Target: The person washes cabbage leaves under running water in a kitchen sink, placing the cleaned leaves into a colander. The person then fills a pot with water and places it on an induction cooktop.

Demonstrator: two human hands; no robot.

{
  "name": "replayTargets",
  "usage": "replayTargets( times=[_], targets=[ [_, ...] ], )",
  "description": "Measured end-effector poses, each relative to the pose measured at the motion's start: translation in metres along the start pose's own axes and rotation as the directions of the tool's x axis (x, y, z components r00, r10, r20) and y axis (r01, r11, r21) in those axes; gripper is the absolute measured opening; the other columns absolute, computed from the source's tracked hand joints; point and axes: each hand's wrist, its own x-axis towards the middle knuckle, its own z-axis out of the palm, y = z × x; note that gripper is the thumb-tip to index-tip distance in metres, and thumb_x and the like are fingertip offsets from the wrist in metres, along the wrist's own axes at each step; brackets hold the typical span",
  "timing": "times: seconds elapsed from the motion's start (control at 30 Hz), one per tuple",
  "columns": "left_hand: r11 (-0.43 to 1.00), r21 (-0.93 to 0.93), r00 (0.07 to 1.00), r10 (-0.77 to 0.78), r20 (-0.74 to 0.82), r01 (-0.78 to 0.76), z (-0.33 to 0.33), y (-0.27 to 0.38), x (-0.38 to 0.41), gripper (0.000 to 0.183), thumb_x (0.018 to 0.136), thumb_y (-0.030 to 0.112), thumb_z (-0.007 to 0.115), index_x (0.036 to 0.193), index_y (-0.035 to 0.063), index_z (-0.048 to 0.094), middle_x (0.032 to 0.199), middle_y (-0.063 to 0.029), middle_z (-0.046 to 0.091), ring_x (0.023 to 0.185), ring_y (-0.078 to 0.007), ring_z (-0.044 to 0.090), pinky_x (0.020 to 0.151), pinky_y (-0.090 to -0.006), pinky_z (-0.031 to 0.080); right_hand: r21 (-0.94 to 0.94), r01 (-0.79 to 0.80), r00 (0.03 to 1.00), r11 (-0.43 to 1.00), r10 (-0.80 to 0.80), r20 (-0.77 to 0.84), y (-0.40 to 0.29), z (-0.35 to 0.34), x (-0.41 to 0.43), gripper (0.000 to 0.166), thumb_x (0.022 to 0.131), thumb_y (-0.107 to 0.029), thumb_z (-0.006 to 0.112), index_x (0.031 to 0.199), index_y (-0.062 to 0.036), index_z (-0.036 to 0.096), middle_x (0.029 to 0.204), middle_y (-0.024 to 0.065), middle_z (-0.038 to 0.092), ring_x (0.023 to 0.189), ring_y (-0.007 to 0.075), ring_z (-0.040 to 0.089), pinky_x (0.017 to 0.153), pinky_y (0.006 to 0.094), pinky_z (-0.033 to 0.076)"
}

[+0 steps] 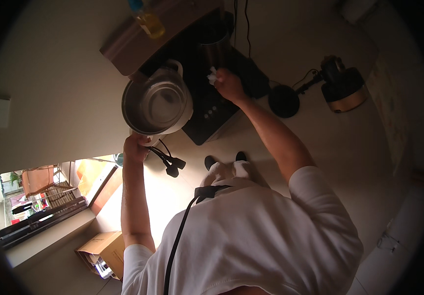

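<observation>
My left hand grips the near side handle of a metal cooking pot, tilted so its inside faces me. The inside of the pot shows shiny rings on its bottom. A crumpled white tissue or cloth pokes out of my right hand, whose fingers are closed on it above a dark glass-topped cooker. Just beyond that hand stands a dark cylindrical vessel, hard to make out in the shade.
A bottle of yellow liquid stands on a brown shelf. Black plugs on cords hang near my left wrist. A black and gold appliance is at right; a cardboard box lies at lower left.
</observation>
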Motion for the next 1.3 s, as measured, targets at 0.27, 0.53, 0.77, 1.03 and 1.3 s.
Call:
replayTargets(
  times=[0.27,0.53,0.77,1.03,1.3],
  targets=[
    [0.998,-0.044,0.998,-0.036,-0.044,0.034,0.004,-0.004,0.002,0.012,0.079,0.006,0.046,0.09,0.0029,0.049,0.069,-0.0037,0.051,0.048,-0.0078,0.04,0.041,-0.0166,0.036,-0.034,0.163,0.986,0.986,-0.161,0.046,-0.002,-0.011,-0.04,0.013,0.076,-0.011,0.053,0.081,0.0005,0.049,0.072,0.0172,0.053,0.069,0.035,0.054,0.059,0.0389,0.044],
    [0.995,-0.101,1.0,-0.018,0.024,0.02,0.01,-0.004,0.003,0.011,0.079,0.004,0.044,0.088,0.0027,0.049,0.069,-0.0044,0.05,0.048,-0.0086,0.04,0.044,-0.0181,0.035,-0.037,-0.05,0.998,0.998,0.051,0.027,-0.016,-0.017,-0.085,0.023,0.071,-0.02,0.061,0.076,0.0009,0.053,0.072,0.0162,0.054,0.065,0.0302,0.055,0.056,0.036,0.042],
    [0.996,-0.08,0.999,-0.037,-0.019,0.036,0.018,-0.004,0.0,0.01,0.076,0.005,0.048,0.086,0.003,0.049,0.064,-0.0032,0.05,0.047,-0.0086,0.039,0.045,-0.0197,0.035,-0.153,0.139,0.989,0.978,-0.145,-0.03,-0.025,0.022,-0.081,0.03,0.067,-0.02,0.064,0.092,-0.0071,0.053,0.097,0.0098,0.05,0.092,0.0265,0.046,0.073,0.0362,0.038],
    [0.989,-0.132,0.991,-0.057,0.122,0.073,-0.006,-0.006,0.012,0.025,0.071,-0.001,0.038,0.093,0.0035,0.051,0.071,-0.0054,0.054,0.06,-0.0143,0.052,0.06,-0.0264,0.045,-0.545,0.473,0.878,0.693,-0.318,0.358,-0.028,0.035,-0.107,0.03,0.074,-0.022,0.052,0.098,-0.0053,0.054,0.107,0.0057,0.047,0.105,0.0221,0.037,0.085,0.042,0.03],
    [0.99,-0.107,0.969,-0.063,0.237,0.09,-0.009,-0.005,0.015,0.028,0.073,0.0,0.038,0.098,0.0038,0.05,0.078,-0.0059,0.055,0.067,-0.0147,0.053,0.065,-0.0268,0.045,-0.278,0.313,0.871,0.908,-0.158,0.464,-0.041,-0.007,-0.137,0.015,0.069,-0.015,0.053,0.079,-0.0048,0.058,0.071,0.0098,0.054,0.075,0.0251,0.052,0.065,0.0371,0.041]
  ],
)
